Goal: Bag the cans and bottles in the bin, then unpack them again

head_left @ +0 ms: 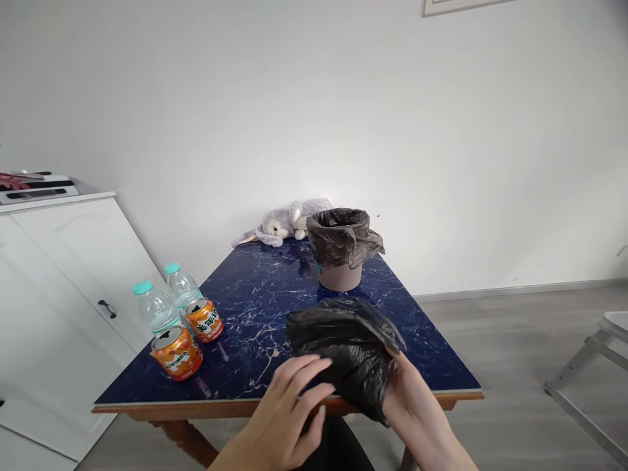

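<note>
A black plastic bag [350, 350], its mouth spread partly open, hangs over the near edge of the table. My right hand [403, 387] grips its right side, with some fingers hidden behind the plastic. Left of the bag is my left hand [289, 409], fingers curved and apart, holding nothing; whether a fingertip touches the plastic I cannot tell. Farther back stands a small pinkish-grey trash bin [340, 278], lined with a dark bag [333, 245] folded over its rim.
Two orange soda cans [177, 353] and two clear bottles with teal caps [156, 307] stand at the table's left side. A grey plush rabbit [279, 224] lies by the wall. The blue marbled table [250, 314] has a wooden edge. A white cabinet [73, 294] is at left.
</note>
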`<state>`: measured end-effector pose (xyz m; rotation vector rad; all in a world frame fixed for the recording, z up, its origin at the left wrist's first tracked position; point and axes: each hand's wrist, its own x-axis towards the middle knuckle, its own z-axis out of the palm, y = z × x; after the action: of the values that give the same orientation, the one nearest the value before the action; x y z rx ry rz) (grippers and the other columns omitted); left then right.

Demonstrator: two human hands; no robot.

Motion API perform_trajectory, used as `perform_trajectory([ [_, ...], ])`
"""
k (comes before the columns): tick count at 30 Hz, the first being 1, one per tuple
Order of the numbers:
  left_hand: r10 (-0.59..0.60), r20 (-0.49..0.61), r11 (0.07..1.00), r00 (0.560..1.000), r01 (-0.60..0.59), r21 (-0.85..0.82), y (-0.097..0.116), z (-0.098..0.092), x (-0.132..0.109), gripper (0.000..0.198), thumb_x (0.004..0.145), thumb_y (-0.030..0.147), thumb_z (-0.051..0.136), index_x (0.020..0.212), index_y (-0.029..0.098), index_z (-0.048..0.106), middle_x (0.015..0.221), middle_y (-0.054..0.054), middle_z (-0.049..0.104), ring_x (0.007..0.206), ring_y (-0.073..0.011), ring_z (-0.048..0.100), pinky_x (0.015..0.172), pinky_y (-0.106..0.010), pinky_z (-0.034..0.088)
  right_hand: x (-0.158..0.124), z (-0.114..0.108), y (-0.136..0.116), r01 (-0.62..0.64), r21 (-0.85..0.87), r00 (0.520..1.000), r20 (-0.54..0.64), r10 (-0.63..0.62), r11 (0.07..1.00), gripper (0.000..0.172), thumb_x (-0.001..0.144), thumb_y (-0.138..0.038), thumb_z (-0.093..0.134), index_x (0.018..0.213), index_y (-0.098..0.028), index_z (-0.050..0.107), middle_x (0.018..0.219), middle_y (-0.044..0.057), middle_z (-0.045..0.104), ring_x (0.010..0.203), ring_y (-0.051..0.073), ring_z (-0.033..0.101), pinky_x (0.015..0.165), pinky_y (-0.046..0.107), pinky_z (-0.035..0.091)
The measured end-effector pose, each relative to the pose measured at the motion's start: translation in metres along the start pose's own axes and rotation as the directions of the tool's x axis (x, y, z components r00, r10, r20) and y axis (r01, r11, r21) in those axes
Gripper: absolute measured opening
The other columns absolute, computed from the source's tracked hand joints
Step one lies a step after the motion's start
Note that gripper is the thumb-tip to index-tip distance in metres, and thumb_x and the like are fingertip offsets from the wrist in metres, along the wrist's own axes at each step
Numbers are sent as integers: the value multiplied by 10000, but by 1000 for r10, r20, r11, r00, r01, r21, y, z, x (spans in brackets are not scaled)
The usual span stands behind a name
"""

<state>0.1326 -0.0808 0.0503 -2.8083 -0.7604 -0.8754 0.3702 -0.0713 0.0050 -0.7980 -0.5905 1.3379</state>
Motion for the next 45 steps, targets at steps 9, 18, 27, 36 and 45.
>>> perform_trajectory([
  [9,47,329,983,943,16,-185,-27,28,76,435,1116,307,433,1548,269,473,1536,-62,630,1544,-228,459,1328,-487,332,-18,-25,-48,231,-505,870,-275,-409,831,700,950,-555,675,1537,-241,461,1596,167,525,1432,384,562,1136,567,534],
  [18,199,414,958,888,-87,-274,-21,48,101,659,1055,308,526,1684,284,330,1725,-44,391,1624,-250,302,1350,-505,270,-2,-28,-13,484,-864,784,498,-370,-138,609,1114,-460,426,1687,-287,312,1717,115,388,1593,360,349,1247,683,339],
  [27,112,472,965,875,17,-261,-50,42,76,917,843,500,793,1642,238,425,1741,-98,347,1618,-339,306,1357,-554,204,9,-64,-12,447,-856,828,506,-242,-261,612,1112,-517,415,1659,-243,406,1703,129,399,1608,382,299,1235,739,303],
  [36,-8,447,949,895,147,-279,-58,30,59,949,755,590,860,1566,267,487,1609,-131,542,1497,-364,497,1245,-491,416,-32,-85,-24,636,-769,743,632,-223,-63,345,1047,-276,548,1339,-327,723,1456,51,696,1428,336,592,1161,562,516],
  [45,-378,405,823,832,503,-265,-50,54,97,388,1101,500,418,1031,233,691,806,-26,732,655,-215,690,614,-302,470,-12,-60,-65,299,-923,799,104,-592,243,458,1053,-555,489,1318,-214,641,1281,129,754,1179,307,731,937,402,627],
])
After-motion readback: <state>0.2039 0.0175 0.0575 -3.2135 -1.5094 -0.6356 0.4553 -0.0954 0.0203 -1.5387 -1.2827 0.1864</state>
